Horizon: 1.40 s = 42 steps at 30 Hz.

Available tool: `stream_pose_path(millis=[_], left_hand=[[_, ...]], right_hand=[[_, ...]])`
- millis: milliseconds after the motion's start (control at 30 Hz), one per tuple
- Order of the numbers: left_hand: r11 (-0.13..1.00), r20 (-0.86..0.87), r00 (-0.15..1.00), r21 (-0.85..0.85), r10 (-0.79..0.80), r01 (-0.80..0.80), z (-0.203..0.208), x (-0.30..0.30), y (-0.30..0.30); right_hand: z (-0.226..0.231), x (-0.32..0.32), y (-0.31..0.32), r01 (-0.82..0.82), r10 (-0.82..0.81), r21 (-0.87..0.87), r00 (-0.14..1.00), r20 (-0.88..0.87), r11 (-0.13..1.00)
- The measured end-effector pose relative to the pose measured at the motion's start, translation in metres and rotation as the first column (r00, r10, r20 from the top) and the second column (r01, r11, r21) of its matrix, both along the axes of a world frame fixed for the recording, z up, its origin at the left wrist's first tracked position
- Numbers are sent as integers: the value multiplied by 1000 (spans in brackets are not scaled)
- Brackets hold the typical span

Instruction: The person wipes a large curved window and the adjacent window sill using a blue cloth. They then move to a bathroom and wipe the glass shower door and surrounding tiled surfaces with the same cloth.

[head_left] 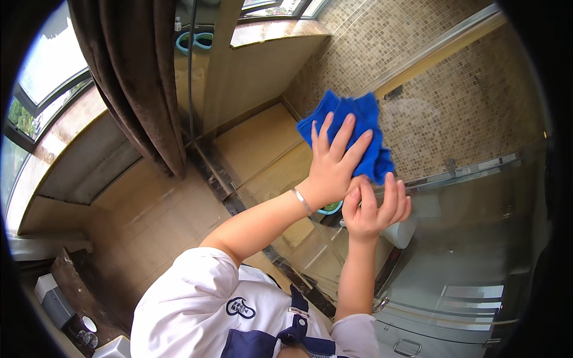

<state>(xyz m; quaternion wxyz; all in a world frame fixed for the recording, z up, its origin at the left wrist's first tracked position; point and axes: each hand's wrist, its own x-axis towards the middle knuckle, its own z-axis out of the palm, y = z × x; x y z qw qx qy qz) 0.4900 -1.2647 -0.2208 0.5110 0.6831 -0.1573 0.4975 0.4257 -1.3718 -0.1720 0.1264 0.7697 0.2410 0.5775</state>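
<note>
A bright blue cloth (367,113) lies against a clear glass panel (477,250) in front of me. My left hand (335,161), with a silver bracelet (302,201) at its wrist, is pressed on the cloth. Its fingers are spread across the blue fabric and hold it to the glass. Just below and to the right is my right hand (373,212), fingers half bent and apart. Its fingertips come close to the cloth's lower edge and the left thumb; whether they touch is unclear. No object shows in the right hand.
Behind the glass are a small-tiled wall (453,113) and a white toilet (401,232). A metal door handle (407,347) sits low right. A dark brown curtain (134,71) hangs at left, by a window (51,59). A dark stone sill (221,182) crosses the floor.
</note>
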Motion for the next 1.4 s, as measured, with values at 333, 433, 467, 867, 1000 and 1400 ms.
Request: stream_pose_path(millis=[333, 433, 467, 867, 1000, 1400], left_hand=[[988, -483, 863, -109, -147, 107, -234, -32, -13], [962, -457, 863, -252, -216, 108, -151, -34, -31], [959, -404, 887, -257, -223, 124, -115, -35, -33], [965, -361, 931, -260, -63, -36, -111, -33, -39], [910, -405, 908, -408, -105, -77, -127, -45, -58], [974, -1, 974, -41, -225, 224, -70, -156, -163]], right_hand=[[-14, 7, 5, 98, -104, -88, 992, -69, 991], [-17, 2, 0, 69, -79, -90, 992, -102, 993], [-16, 1, -1, 32, -40, -65, 992, -121, 997], [-50, -59, -15, 17, 13, 101, 955, -296, 995], [-64, -85, -35, 41, -13, 80, 946, -324, 996], [-27, -160, -127, -54, 84, 126, 965, -250, 991]])
